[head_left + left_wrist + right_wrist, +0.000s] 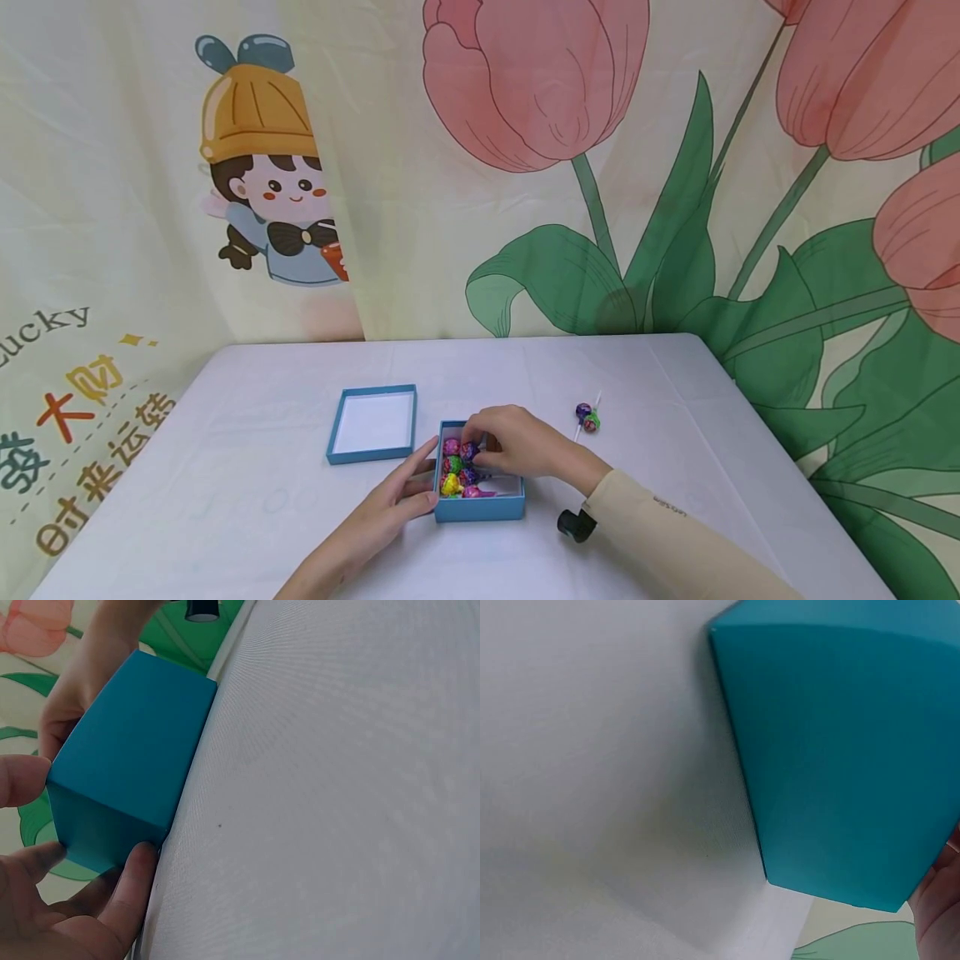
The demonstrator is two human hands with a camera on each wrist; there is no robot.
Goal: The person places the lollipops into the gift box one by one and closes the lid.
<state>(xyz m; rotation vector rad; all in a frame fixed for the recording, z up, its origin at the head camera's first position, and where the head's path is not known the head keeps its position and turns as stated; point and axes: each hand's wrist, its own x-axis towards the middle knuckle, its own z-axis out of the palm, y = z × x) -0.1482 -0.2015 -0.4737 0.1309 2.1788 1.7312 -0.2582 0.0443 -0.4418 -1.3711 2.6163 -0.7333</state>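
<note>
A blue open-topped box (480,510) stands on the table, with several wrapped lollipops (452,483) along its left part. My left hand (393,504) touches the box's left side with extended fingers; in the left wrist view its fingertips (138,859) press against the box wall. Over the box's far part, my right hand (517,439) reaches in with bent fingers and pinches a purple lollipop (469,452) among the others. In the right wrist view the box wall (840,757) hides the inside, so the pinching fingertips do not show there.
A blue-rimmed lid (372,457) lies with its white inside up, left of and beyond the box. Two lollipops (588,417) lie on the white tablecloth to the right. A black device (576,525) is at the right sleeve. A printed curtain hangs behind the table.
</note>
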